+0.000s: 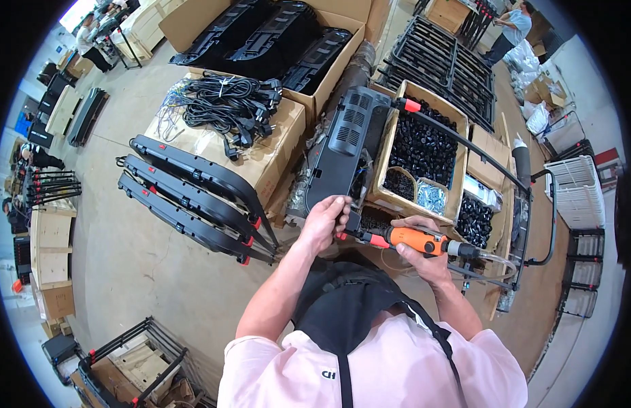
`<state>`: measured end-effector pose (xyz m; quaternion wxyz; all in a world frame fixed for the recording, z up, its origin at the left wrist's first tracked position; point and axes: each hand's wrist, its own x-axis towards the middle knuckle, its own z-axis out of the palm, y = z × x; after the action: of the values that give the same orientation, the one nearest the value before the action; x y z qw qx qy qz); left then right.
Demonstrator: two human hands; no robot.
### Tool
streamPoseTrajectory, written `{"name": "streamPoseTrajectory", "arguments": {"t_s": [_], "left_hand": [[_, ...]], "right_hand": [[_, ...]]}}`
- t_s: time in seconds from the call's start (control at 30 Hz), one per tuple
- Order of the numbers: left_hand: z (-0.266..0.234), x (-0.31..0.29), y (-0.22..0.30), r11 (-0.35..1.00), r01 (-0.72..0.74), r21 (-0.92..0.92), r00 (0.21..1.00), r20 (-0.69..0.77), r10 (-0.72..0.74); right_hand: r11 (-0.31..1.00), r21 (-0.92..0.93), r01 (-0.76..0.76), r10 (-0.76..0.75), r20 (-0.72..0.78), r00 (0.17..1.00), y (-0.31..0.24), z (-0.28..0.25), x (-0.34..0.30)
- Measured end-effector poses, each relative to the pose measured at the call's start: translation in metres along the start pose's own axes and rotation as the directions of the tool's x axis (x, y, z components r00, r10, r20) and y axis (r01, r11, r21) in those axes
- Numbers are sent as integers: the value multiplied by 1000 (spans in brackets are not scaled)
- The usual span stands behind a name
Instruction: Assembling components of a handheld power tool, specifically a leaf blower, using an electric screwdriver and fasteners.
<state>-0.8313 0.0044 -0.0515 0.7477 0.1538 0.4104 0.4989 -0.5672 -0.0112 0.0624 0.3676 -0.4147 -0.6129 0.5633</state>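
Note:
My right hand (430, 264) is wrapped round an orange and black power screwdriver (416, 239), held level with its nose pointing left. A clear hose (500, 261) runs from its back end. The driver's nose reaches the near end of a long black plastic housing (334, 162), which lies on the workbench and has slotted vents on its far part. At that near corner my left hand (323, 223) is closed, thumb against curled fingers. What those fingers hold, if anything, is hidden. A black tube frame (479, 151) with red end pieces extends right from the housing.
A wooden tray of black knobs (424, 146), with a bag of screws (432, 196), stands right of the housing. Left are bundled black power cords (227, 109) on a carton and several upright black housings (193, 197). A carton of black covers (261, 41) stands behind. Other people work farther off.

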Motion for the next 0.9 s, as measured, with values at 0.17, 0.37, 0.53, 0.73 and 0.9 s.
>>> {"name": "streamPoseTrajectory", "arguments": {"t_s": [0.17,0.37,0.53,0.73,0.9], "left_hand": [[21,44,-1,668,-160,727,985,71,159],[24,85,-5,184,-303,935,953,296,62],[26,96,0,-51,-236,970,960,225,-166],[35,98,7,-107,-214,971,951,182,-250],[27,99,5,-104,-218,971,949,185,-256]], "right_hand": [[999,-21,-28,28,-6,1000,6,12,0],[996,-85,-29,32,27,999,13,22,3],[997,-63,-38,40,21,999,14,27,9],[989,-142,-37,44,48,998,13,28,13],[987,-154,-53,58,29,998,18,34,13]]}}
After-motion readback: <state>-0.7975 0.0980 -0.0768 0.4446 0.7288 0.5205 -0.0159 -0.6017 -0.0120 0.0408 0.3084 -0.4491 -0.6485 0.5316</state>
